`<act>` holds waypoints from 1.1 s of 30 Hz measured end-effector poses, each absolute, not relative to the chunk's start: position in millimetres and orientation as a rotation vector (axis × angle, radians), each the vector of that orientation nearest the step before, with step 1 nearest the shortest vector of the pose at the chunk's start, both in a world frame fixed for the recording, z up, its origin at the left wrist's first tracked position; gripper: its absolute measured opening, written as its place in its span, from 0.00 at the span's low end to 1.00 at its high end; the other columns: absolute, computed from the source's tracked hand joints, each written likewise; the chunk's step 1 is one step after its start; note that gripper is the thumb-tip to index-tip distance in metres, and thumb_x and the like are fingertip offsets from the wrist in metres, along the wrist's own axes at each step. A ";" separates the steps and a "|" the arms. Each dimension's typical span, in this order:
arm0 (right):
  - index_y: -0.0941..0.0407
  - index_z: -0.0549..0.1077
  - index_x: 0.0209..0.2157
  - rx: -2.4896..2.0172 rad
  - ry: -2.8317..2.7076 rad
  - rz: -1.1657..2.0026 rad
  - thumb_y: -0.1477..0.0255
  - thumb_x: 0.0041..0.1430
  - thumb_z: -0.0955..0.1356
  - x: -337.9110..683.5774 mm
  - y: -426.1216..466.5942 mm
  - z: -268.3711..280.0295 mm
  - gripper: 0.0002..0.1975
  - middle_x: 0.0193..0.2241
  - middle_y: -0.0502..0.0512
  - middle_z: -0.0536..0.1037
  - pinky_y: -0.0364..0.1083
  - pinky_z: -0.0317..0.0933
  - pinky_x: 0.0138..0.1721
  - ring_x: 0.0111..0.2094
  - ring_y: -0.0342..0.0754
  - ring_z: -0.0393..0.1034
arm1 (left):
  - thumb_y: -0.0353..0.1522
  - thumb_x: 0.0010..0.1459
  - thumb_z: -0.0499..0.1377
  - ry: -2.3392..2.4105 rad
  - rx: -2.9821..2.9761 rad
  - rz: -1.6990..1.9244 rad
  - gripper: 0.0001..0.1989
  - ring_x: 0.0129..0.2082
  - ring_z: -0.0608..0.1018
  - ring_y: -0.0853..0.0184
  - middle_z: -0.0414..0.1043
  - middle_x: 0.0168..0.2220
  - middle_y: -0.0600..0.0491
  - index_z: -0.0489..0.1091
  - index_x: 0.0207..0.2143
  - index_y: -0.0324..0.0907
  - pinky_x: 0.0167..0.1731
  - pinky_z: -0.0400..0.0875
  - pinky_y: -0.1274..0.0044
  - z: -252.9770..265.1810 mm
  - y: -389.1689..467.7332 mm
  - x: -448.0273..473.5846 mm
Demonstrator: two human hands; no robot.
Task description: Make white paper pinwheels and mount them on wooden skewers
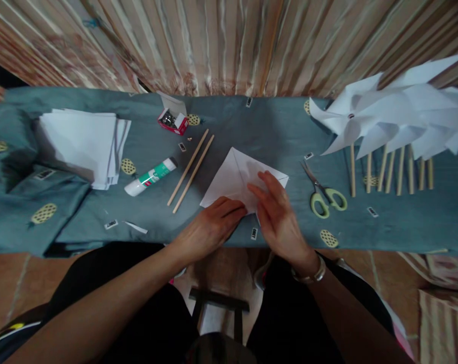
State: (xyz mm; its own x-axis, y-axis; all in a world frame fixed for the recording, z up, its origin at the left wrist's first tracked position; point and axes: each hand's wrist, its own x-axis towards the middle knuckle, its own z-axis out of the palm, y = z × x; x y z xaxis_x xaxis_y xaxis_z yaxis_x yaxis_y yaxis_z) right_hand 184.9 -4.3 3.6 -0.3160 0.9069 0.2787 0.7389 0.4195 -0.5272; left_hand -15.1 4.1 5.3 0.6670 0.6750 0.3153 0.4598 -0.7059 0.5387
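Observation:
A white square of paper [224, 177] with crease lines lies at an angle on the cloth in front of me. My left hand [217, 220] is closed at its near corner, fingers pressed together on the paper. My right hand [276, 215] rests over the paper's right side with its fingers stretched and apart; a bracelet is on that wrist. The hands partly hide the near edge. Left of the paper lie two wooden sticks [191, 171] and a glue stick [151, 177]. Scissors [322, 192] with green handles lie to the right.
White paper pinwheels [396, 116] on wooden sticks lie overlapping at the right. A stack of paper [80, 144] is at the left. A small red box [173, 119] of metal pins stands open at the back. A paper scrap [135, 227] lies near the front edge.

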 end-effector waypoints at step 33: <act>0.60 0.75 0.47 -1.521 -2.001 0.351 0.73 0.67 0.62 207.5 -11.4 19.8 0.14 0.42 0.62 0.82 0.53 0.70 0.48 0.43 0.55 0.77 | 0.30 0.64 0.57 1.069 2.872 0.482 0.07 0.38 0.76 0.60 0.76 0.40 0.47 0.72 0.42 0.37 0.38 0.76 0.68 13.6 -7.0 -8.6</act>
